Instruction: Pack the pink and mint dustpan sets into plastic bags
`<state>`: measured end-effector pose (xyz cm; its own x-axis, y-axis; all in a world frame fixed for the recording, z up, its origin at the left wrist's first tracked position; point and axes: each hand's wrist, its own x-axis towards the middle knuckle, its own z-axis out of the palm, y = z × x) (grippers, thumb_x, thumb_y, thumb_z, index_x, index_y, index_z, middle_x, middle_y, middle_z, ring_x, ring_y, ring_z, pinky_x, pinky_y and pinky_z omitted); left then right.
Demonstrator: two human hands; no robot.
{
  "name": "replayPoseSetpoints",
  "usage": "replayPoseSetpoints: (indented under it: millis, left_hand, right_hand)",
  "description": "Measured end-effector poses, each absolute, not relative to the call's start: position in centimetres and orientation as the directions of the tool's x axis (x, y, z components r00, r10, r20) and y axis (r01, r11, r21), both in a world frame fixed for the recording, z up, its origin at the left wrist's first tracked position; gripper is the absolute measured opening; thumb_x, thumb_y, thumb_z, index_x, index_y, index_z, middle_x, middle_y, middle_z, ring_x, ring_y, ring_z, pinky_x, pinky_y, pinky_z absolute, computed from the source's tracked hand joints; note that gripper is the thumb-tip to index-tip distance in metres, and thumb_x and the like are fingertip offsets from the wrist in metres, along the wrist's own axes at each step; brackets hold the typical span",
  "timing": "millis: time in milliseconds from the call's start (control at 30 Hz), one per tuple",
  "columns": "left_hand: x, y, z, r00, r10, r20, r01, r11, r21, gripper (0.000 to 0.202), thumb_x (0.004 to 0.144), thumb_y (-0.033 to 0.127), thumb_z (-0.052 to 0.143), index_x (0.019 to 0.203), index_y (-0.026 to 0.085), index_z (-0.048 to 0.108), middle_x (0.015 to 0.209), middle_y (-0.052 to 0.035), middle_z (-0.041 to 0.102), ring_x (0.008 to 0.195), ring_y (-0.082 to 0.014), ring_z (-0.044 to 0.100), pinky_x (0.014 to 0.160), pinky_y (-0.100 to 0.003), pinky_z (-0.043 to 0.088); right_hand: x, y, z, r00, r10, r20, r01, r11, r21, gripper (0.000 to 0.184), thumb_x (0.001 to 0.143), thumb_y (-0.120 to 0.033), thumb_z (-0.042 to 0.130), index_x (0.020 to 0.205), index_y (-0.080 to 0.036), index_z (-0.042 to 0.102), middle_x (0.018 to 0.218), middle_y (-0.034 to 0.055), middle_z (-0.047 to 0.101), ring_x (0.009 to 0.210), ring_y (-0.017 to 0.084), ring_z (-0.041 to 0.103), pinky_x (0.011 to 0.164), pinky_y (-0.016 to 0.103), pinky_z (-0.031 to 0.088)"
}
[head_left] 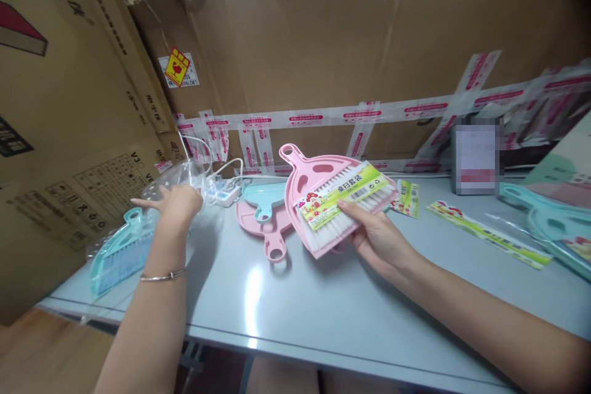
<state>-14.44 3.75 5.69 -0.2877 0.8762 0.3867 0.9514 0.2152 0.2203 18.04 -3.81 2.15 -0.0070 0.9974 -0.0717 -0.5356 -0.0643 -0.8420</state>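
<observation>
My right hand [376, 237] grips a pink dustpan-and-brush set [323, 188] by its lower edge, lifted off the grey table [323, 308]. A green and yellow label band [344, 194] wraps the white bristles. My left hand [173, 204] reaches left into a pile of clear plastic bags [184, 175], fingers stretched out over them. Beside that hand lies a teal brush set [120, 252] inside a clear bag. A pink dustpan [263, 228] with a teal one [264, 196] on top lies flat between my hands.
Cardboard boxes [69, 104] wall in the table at the left and back. A white power strip [225, 197] with a cable sits near the bags. Loose label bands [489, 234] and more teal sets [554, 221] lie at the right, by a blurred box [476, 157].
</observation>
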Motion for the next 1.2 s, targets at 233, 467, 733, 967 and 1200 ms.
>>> replayPoseSetpoints:
  millis: [233,467,733,967,1200]
  left_hand:
    - [-6.8,1.7,6.0,0.14,0.734,0.664,0.99,-0.118,-0.078,0.051,0.09,0.021,0.031,0.14,0.008,0.032,0.145,-0.0172,0.034,0.136,-0.0313,0.026,0.106,-0.066,0.003]
    - [-2.5,0.9,4.1,0.393,0.719,0.574,0.92,-0.307,-0.245,0.048,0.086,0.018,0.044,0.132,0.009,0.045,0.138,-0.0139,0.047,0.122,-0.0297,0.045,0.098,-0.045,0.035]
    - [-2.6,1.4,3.6,0.398,0.66,0.638,0.915,-0.337,-0.222,0.041,0.086,0.015,0.039,0.123,0.005,0.052,0.126,-0.0145,0.058,0.102,-0.0288,0.055,0.084,-0.041,0.043]
    - [0.4,-0.4,2.7,0.602,0.53,0.597,0.761,-0.606,-0.23,0.041,0.091,0.021,0.032,0.123,0.002,0.051,0.125,-0.018,0.057,0.103,-0.0258,0.054,0.087,-0.041,0.043]
    - [2.1,-2.5,2.8,0.674,0.469,0.571,0.67,-0.713,-0.205,0.048,0.093,0.032,0.031,0.128,0.003,0.045,0.132,-0.0162,0.051,0.098,-0.0253,0.052,0.084,-0.039,0.042]
  right_hand:
    - [19.3,-4.2,3.1,0.026,0.999,-0.026,-0.544,-0.007,-0.839,0.036,0.062,-0.027,0.077,0.093,-0.019,0.061,0.086,0.0038,0.07,0.07,0.021,0.065,0.047,0.027,0.051]
    - [20.4,-5.3,2.2,-0.005,0.99,-0.139,-0.466,-0.125,-0.876,0.043,0.063,-0.026,0.077,0.103,-0.02,0.063,0.099,0.0053,0.07,0.084,0.023,0.067,0.07,0.032,0.056]
    - [20.0,-5.3,1.2,-0.108,0.98,-0.17,-0.326,-0.197,-0.925,0.04,0.067,-0.028,0.075,0.103,-0.016,0.063,0.102,0.0072,0.07,0.091,0.023,0.066,0.088,0.036,0.051]
    - [19.0,-5.9,1.3,-0.063,0.979,-0.196,-0.43,-0.204,-0.88,0.041,0.065,-0.025,0.077,0.102,-0.017,0.063,0.103,0.007,0.07,0.091,0.023,0.066,0.085,0.036,0.053]
    - [18.6,-5.6,1.4,0.014,0.963,-0.268,-0.582,-0.21,-0.786,0.028,0.072,-0.016,0.068,0.1,-0.016,0.062,0.097,0.007,0.071,0.085,0.02,0.067,0.073,0.032,0.057]
